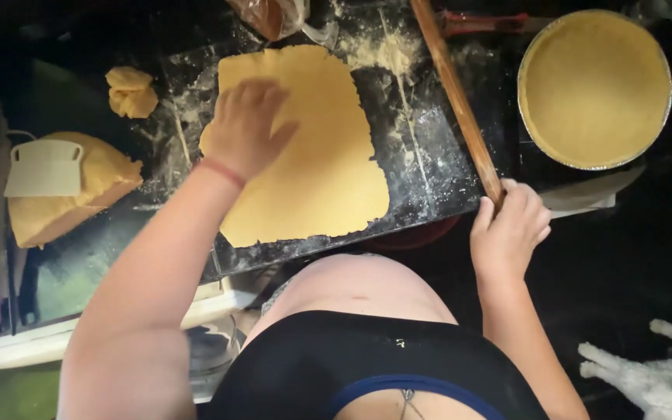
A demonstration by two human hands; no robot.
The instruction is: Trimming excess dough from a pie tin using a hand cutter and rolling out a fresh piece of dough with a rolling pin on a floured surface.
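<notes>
While the dark, flour-dusted desk (429, 167) carries everything, its middle is taken by a pale yellow, roughly rectangular sheet of rolled-out dough (316, 163), flat, edges ragged. Right of it, well apart, stands a round metal pie tin (666, 93) already lined with the same yellow dough. At the left edge lies a large unrolled mound of yellow dough (79, 202) with a white plastic scraper (44, 167) resting on top. A long wooden rolling pin (453, 85) lies diagonally between sheet and tin. Left hand (244, 128): fingers spread, palm flat on the sheet's upper left part. Right hand (509, 225): fingers curled closed around the near end of the rolling pin. A small yellow dough scrap (131, 92) sits beside the sheet's top left corner. Judgement: one tin lined, one sheet rolled flat, untrimmed; mound unrolled.
</notes>
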